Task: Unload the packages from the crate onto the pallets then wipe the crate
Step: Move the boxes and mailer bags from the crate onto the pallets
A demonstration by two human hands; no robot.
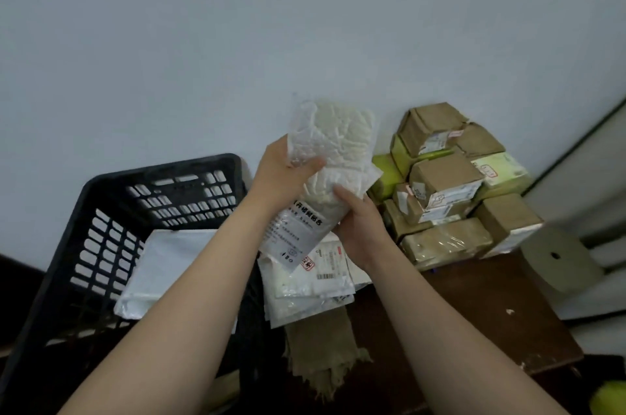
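Pale wall (305, 24) fills most of what I see from here. Below it on the L is the black crate (152, 172) w/ one flat white mailer (169, 265) lying inside, so unloading isn't done yet. To the R a dark brown board (474, 306), prob. the pallet, carries a stack of taped brown boxes (447, 184) against the wall and a greyish roll (555, 258) just beside them. Nearer the crate is a low pile of soft white packets (311, 282) on an olive cloth (321, 353) that hangs off the front edge. The pkg in hand is a clear bag of white stuff (335, 150), held up in the air above that pile, tilted, top end toward the wall. L hand (281, 174) grips its left edge abt mid-height, thumb across the front, fingers behind. R hand (359, 228) grips the lower right side, thumb on the face, and the bag's printed end drops between the two wrists. Step in hand, I'd say: set this one on the soft pile. To do it well, lower it flat & squared w/ the packets below, not tossed. The film looks slippery, so a crooked drop could slide off toward the crate. Let go only once it rests, then fetch the mailer; wiping comes after.
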